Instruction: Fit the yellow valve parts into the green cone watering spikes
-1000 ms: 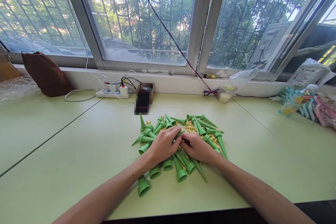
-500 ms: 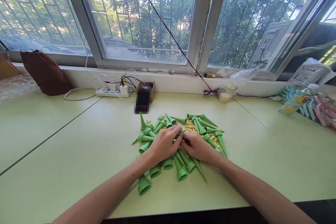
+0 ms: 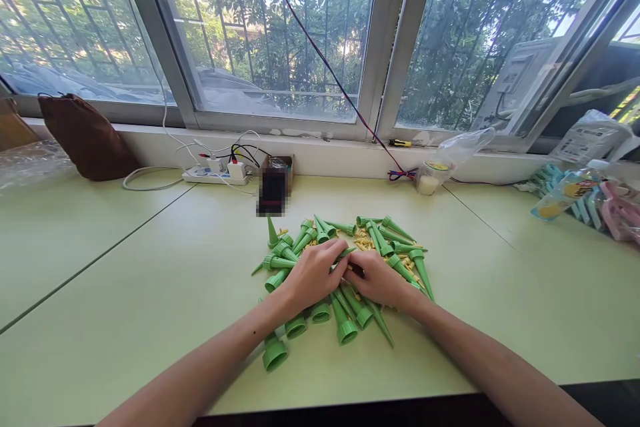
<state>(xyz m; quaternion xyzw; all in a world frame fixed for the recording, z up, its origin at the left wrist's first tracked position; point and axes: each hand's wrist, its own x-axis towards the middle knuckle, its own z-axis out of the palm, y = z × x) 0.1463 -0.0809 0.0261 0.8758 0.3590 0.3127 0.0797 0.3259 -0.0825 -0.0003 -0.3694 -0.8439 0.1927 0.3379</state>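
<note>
My left hand (image 3: 315, 272) is closed around a green plastic watering spike (image 3: 345, 253), whose tip shows past the fingers while the rest is hidden. Right beside it, the fingertips of my right hand (image 3: 383, 278) are pinched together and meet the left fingers. What they grip is mostly covered; a speck of yellow shows there. Both hands are over a loose pile of green cone-shaped spikes (image 3: 346, 329) with wide ribbed open ends. Small yellow plastic pieces (image 3: 365, 240) lie among them.
Along the window sill side are a power strip (image 3: 215, 177) with cables, a small box (image 3: 286, 175), a brown bag (image 3: 87, 139) and a jar (image 3: 430, 179). A plastic bottle (image 3: 569, 191) and pink and teal items lie at right. The table's front edge (image 3: 340, 405) runs below my forearms.
Almost nothing differs. Both hands keep the same place and grip, and the pile lies as before; the view has shifted very slightly.
</note>
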